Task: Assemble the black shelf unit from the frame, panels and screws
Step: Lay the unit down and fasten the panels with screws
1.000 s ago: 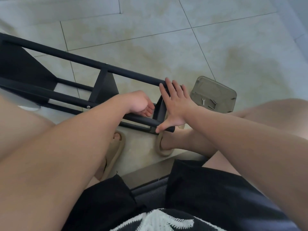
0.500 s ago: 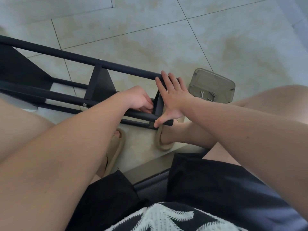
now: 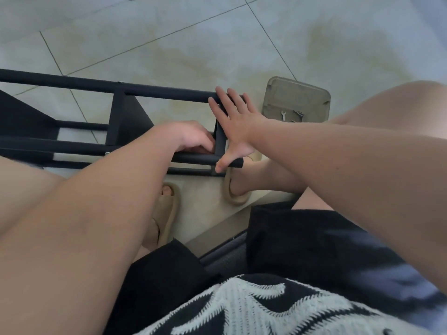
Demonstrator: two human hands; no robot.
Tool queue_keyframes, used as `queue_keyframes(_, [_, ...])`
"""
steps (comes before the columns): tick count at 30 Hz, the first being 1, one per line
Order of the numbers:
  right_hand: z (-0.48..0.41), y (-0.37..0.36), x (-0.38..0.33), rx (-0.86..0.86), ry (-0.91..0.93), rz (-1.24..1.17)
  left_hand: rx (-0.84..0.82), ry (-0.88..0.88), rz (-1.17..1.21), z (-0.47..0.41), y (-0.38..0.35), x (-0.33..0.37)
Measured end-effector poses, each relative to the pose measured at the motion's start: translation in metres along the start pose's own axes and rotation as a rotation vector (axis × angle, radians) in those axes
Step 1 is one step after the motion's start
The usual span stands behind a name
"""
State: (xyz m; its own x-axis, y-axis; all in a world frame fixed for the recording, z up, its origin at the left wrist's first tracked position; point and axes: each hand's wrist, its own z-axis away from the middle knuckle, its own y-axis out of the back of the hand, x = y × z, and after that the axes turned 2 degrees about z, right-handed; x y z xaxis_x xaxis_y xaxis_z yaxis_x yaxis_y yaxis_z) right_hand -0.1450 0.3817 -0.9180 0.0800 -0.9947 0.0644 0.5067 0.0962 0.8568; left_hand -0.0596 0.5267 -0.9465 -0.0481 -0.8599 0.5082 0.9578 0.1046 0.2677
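Frame (image 3: 154,89) lies on its side on the floor (image 3: 193,32), before my feet. Right grip (image 3: 238,126) released, fingers flat against the end panel (image 3: 220,143), thumb on the near bar. Left grip (image 3: 191,136) curled inside the frame beside that panel; fingertips hidden, cannot tell what it holds. Tray (image 3: 297,93) with wrench (image 3: 283,115) just beyond

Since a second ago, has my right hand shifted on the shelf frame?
No. The right hand stays spread against the end panel of the black frame, thumb at the lower bar's end, same as before; only the camera view has shifted.
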Motion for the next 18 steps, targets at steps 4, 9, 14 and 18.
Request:
queue_keyframes(4, [-0.0007, -0.0001, 0.0005, 0.001, -0.004, -0.002, -0.008, 0.029, 0.053, -0.0034, 0.0005, 0.0003])
queue_keyframes(9, [-0.0013, 0.0007, -0.0006, -0.002, -0.004, -0.011, -0.103, 0.049, 0.218, -0.0072, -0.0018, -0.0003])
queue_keyframes(14, [-0.0008, 0.0020, -0.0008, -0.014, -0.009, 0.001, -0.165, 0.067, 0.229, -0.0082, -0.0004, 0.0011])
queue_keyframes(18, [-0.0006, 0.0030, -0.0012, -0.017, -0.011, -0.007, -0.211, 0.104, 0.269, -0.0103, -0.0006, 0.0026])
